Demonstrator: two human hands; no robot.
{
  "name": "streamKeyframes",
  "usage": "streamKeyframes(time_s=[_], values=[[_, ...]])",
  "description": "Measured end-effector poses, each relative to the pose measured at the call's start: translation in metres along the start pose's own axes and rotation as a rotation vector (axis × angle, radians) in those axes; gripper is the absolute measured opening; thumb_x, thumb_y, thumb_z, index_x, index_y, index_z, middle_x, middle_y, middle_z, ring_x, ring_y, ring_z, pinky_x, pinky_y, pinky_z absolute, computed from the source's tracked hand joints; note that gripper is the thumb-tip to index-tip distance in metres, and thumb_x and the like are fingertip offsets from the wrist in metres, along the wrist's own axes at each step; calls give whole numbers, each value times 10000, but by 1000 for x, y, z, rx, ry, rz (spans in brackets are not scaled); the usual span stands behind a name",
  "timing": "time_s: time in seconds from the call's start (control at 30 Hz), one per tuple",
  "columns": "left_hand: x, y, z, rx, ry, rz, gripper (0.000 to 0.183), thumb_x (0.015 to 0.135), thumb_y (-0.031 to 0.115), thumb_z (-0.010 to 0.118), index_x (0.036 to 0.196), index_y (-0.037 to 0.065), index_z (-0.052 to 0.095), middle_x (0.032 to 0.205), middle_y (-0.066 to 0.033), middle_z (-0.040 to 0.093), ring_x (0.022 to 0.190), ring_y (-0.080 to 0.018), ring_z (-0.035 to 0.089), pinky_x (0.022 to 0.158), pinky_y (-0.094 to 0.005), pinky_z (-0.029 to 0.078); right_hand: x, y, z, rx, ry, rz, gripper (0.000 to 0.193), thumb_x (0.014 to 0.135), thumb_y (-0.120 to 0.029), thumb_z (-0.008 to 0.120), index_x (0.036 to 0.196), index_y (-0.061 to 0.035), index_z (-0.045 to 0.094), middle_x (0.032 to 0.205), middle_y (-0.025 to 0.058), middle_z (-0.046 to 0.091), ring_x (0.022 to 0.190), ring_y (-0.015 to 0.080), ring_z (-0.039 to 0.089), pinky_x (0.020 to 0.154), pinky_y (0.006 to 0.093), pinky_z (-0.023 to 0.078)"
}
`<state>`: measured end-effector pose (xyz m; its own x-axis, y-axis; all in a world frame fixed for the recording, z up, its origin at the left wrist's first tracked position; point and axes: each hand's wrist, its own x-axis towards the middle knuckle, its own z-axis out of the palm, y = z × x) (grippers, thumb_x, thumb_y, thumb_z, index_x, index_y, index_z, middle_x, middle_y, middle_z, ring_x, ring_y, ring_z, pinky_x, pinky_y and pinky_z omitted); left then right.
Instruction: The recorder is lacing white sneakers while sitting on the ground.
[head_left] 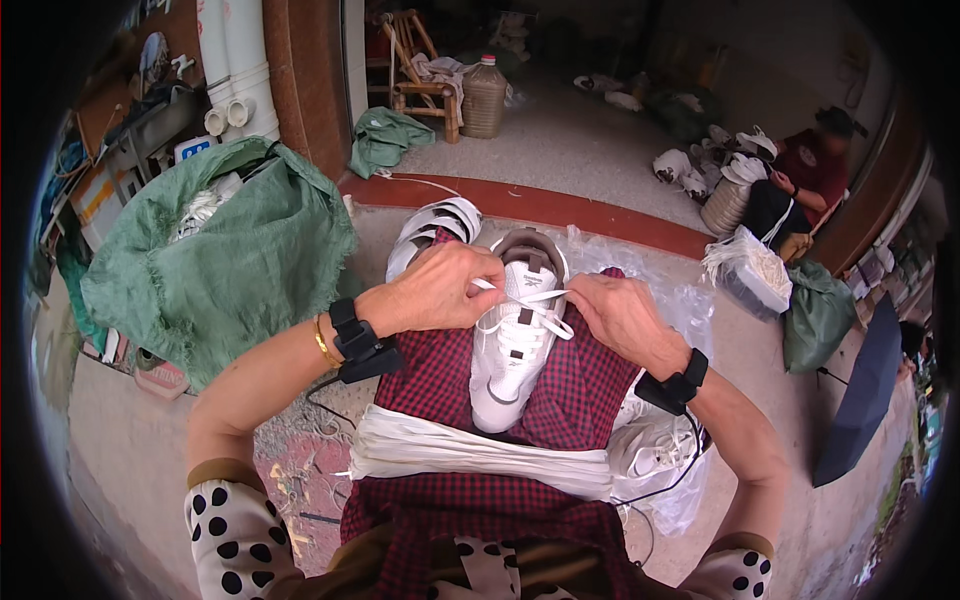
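Observation:
A white sneaker (pixel 507 372) with a grey-brown collar rests on the red-and-black checked cloth (pixel 575 400) over my lap, its toe toward me. White shoelace (pixel 552 321) crosses over its tongue. My left hand (pixel 445 287) is closed, pinching one lace end between thumb and finger. The other end is pinched by my right hand (pixel 622 315), so the lace stretches between them above the shoe. Nearer to me, a thick bundle of white laces (pixel 480 455) lies across the cloth.
A green sack (pixel 225 260) with white laces inside stands at left. More white shoes (pixel 655 445) lie in clear plastic at right, others (pixel 440 225) beyond my left hand. A person (pixel 812 170) sits among shoes at far right, near a dark folded umbrella (pixel 858 400).

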<state>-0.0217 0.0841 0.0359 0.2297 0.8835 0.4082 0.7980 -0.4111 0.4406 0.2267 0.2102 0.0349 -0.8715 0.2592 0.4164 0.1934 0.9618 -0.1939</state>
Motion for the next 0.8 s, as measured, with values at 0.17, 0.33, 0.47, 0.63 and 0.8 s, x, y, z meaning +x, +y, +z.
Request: streamKeyframes(time_s=[0.17,0.33,0.47,0.63,0.8], values=[[-9,-14,2,70,88,79,157,850,158,686,881,5,670,789,-132,648,633,-277,641,590,-378,502,-20,18,-9,-273,73,-108,117,906,-138,605,912,-26,637,839,137,657,684,319,644,602,410,518],[-12,-13,3,-14,61,19,144,853,153,693,873,11,676,786,-125,651,651,-274,642,604,-367,512,-32,14,-17,-153,67,86,236,883,-82,602,1112,-60,651,872,124,668,777,334,664,675,408,543],[-5,-23,11,-93,66,-75,162,862,156,701,864,-2,664,782,-118,660,655,-229,637,615,-340,517,-28,29,-13,-120,19,96,292,857,-68,592,1142,-20,631,994,179,650,877,359,655,777,430,532],[-13,-27,13,-175,133,-96,201,872,171,716,847,-15,644,770,-99,664,647,-190,621,606,-304,518,-14,1,-13,145,-145,195,326,852,-107,614,1150,26,612,1067,207,625,922,374,632,844,439,509],[-17,-29,9,287,270,298,152,805,114,747,912,51,660,784,-77,567,711,-265,579,678,-385,490,-4,15,10,-153,59,-3,104,887,-105,594,858,-9,622,819,139,666,779,341,639,703,451,513]])
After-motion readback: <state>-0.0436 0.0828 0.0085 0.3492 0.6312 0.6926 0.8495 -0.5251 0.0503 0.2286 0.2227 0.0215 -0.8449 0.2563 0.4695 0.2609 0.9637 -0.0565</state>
